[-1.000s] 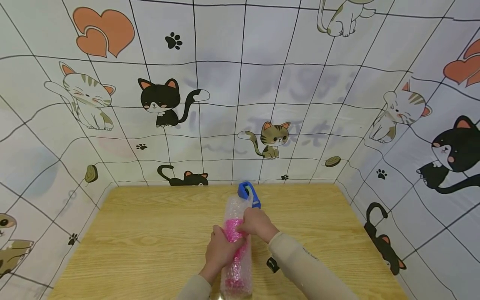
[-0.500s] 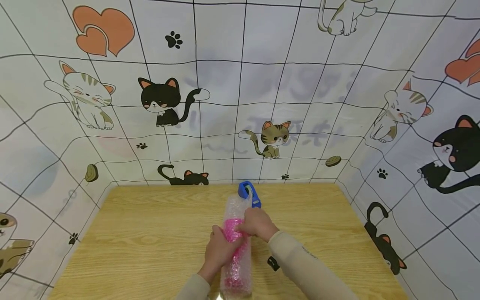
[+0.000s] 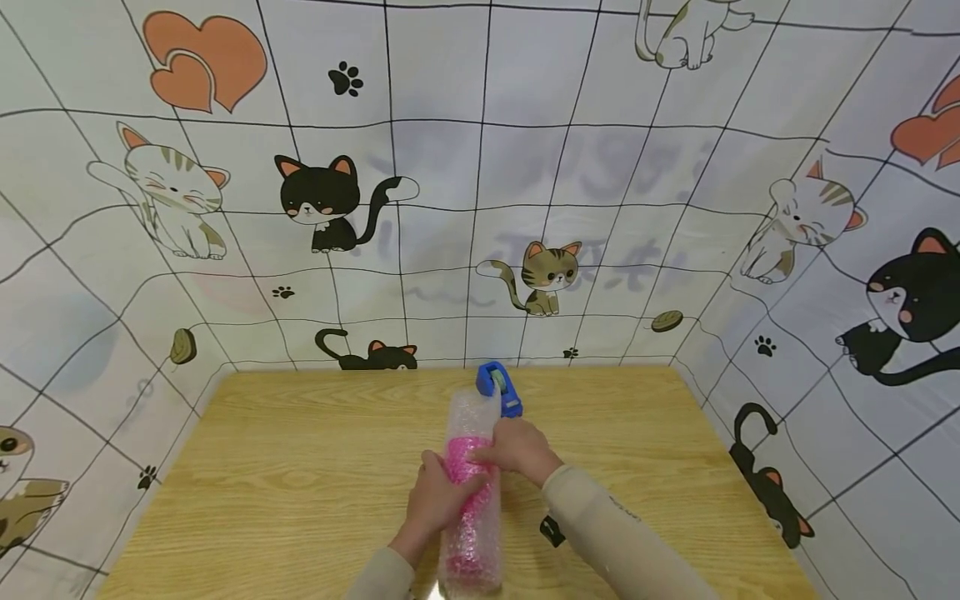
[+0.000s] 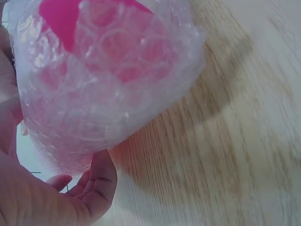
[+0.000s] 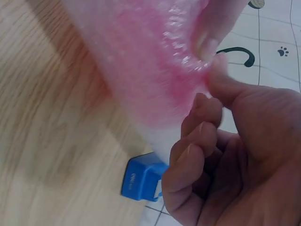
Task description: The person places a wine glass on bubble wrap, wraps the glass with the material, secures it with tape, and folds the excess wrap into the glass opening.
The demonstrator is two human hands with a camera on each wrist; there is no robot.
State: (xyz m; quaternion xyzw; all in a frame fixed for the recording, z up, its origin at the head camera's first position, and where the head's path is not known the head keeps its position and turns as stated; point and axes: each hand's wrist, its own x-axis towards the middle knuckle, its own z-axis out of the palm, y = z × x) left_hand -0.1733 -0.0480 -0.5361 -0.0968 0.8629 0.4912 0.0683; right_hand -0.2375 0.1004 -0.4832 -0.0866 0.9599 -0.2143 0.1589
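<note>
A long pink object, its kind hidden by the bubble wrap (image 3: 471, 554) around it, lies lengthwise on the table in the head view. My left hand (image 3: 438, 497) grips the bundle from its left side, thumb across the top. In the left wrist view its curled fingers (image 4: 101, 181) come under the wrapped roll, whose near end shows bare pink. My right hand (image 3: 521, 450) holds the upper right side, thumb on the wrap beside the left thumb and fingers curled against the edge, as the right wrist view shows. Just past the bundle's far end stands a blue tape dispenser (image 3: 501, 390).
The wooden table (image 3: 315, 475) reaches back to a white cloth wall (image 3: 435, 167) printed with cats and grid lines. More of this cloth rises at both sides. A small black item (image 3: 552, 531) lies by the right forearm, partly covered by the sleeve.
The bundle and my left hand have shifted slightly left, while my right hand has edged right. Both thumbs stay on the wrap.
</note>
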